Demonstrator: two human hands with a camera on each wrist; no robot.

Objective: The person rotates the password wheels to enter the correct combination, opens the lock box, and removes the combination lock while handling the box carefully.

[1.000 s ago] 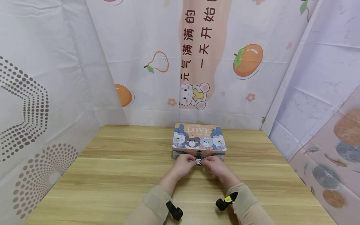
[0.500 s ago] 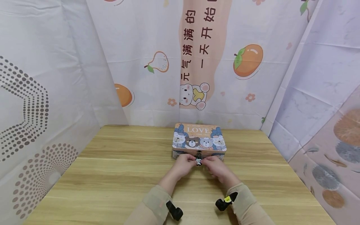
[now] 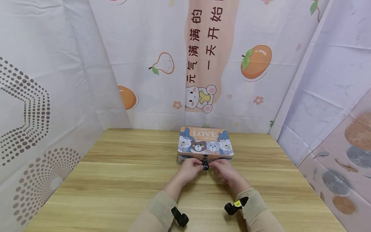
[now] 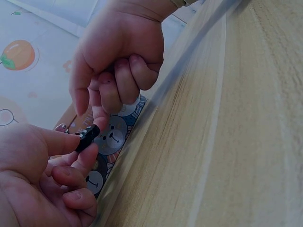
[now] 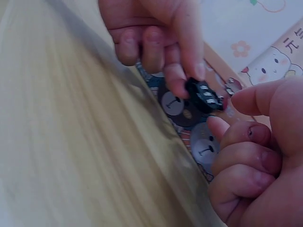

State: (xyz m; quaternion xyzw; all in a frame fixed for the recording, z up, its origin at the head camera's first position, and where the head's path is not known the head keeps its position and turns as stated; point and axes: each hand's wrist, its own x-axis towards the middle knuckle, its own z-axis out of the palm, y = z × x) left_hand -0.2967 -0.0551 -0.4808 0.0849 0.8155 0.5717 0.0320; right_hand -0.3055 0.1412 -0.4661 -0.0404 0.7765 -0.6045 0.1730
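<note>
A small black combination padlock [image 3: 205, 166] with pale number dials hangs at the metal clasp [image 3: 205, 158] on the front of a lidded box [image 3: 205, 145] printed with bears and "LOVE". My left hand [image 3: 188, 169] pinches the padlock from the left between thumb and index finger, its other fingers curled. On the other side is my right hand [image 3: 227, 174]. The right wrist view shows its thumb and index finger parted close by the padlock [image 5: 203, 96], the rest of the fingers curled over nothing. Whether the right index fingertip touches the padlock, I cannot tell.
The box stands at the back of a wood-grain table [image 3: 130, 167], its lid down. Behind hangs a printed curtain [image 3: 150, 90], with more cloth on both sides. Each sleeve carries a black wrist camera, the left wrist camera [image 3: 180, 218] and the right wrist camera [image 3: 232, 208].
The padlock has turned: its white patterned face showed before, and its black side with dials shows now. My right hand has shifted slightly right. The left hand and the box stay in place.
</note>
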